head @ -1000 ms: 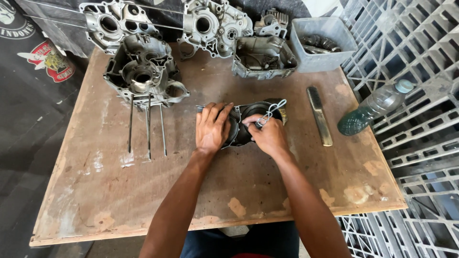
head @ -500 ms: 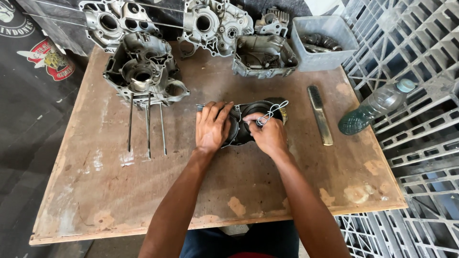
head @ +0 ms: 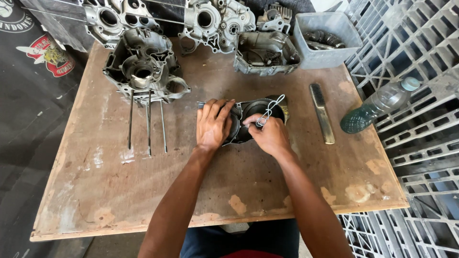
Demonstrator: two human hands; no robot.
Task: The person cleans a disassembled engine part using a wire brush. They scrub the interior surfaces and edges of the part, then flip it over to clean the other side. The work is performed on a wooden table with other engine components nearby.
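Dark engine cover (head: 253, 112) lies mid-surface (head: 95, 200), long axis nine to three, where we see the left hand (head: 213, 125) spread flat on its nine-o'clock end and the right hand (head: 270, 135), at its five o'clock, pinching a wire loop (head: 268, 110).

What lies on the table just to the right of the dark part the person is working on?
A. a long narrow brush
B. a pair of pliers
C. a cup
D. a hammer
A: a long narrow brush lies flat on the wooden table, right of the dark round cover under both hands.
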